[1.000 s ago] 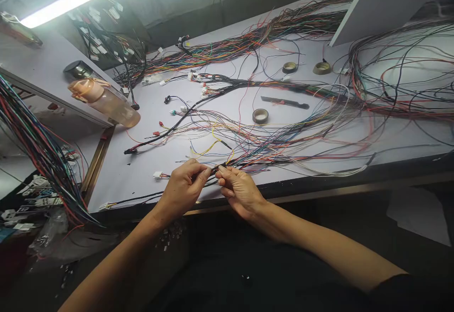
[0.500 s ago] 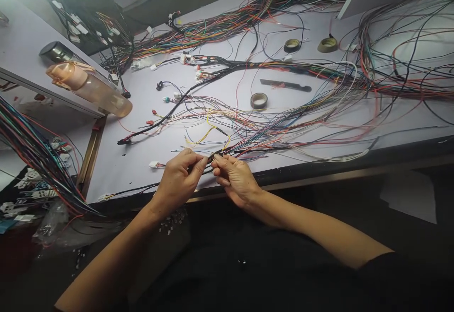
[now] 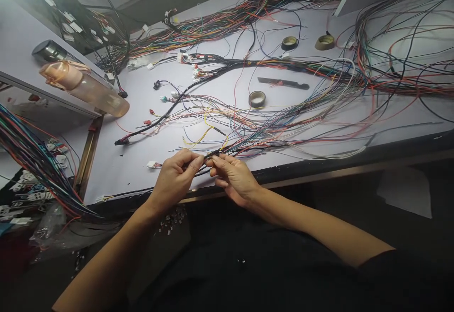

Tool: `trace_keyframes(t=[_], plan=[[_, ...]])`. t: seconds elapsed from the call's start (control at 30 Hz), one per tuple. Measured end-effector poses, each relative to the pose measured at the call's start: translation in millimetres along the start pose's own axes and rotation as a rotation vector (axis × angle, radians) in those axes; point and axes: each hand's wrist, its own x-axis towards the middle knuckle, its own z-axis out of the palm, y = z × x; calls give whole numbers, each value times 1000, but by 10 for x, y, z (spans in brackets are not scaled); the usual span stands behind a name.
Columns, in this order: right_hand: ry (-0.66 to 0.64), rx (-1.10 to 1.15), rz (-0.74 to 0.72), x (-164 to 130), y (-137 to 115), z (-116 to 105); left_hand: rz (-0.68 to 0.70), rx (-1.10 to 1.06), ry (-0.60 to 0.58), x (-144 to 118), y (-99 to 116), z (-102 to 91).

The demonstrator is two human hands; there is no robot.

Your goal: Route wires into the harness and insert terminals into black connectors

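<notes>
Near the table's front edge, my left hand (image 3: 177,172) pinches a black-wrapped wire bundle (image 3: 213,153) between thumb and fingers. Just to its right, my right hand (image 3: 232,175) is closed on the same bundle, thumb and forefinger pressed together at its dark wrapping. Whether a loose tape end sits between those fingertips is too small to tell. A yellow wire (image 3: 224,143) rises from the bundle beside my right fingertips. Loose coloured wires (image 3: 269,127) fan out from it to the right. A white connector (image 3: 153,165) lies left of my left hand.
A roll of black tape (image 3: 257,99) and a dark blade-like tool (image 3: 283,83) lie mid-table. Two more tape rolls (image 3: 289,43) sit farther back. A peach bottle (image 3: 83,87) lies at the left. Thick wire bundles (image 3: 213,23) run along the back, and others hang at the left edge.
Both hands stay on the bundle, the right fingertips having shifted slightly left along it. The whole scene sits slightly further left in the picture.
</notes>
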Motion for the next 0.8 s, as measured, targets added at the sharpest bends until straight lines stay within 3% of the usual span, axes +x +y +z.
trace_keyframes(t=[0.3, 0.57, 0.63, 0.8], plan=[[-31, 24, 6, 23, -9, 13, -17, -31, -19, 13, 28, -37], [97, -162, -13, 122, 34, 97, 92, 73, 13, -43, 64, -37], [90, -191, 10, 131, 25, 104, 38, 70, -41, -14, 58, -89], [60, -208, 49, 115, -31, 88, -281, -71, -180, 197, -68, -186]])
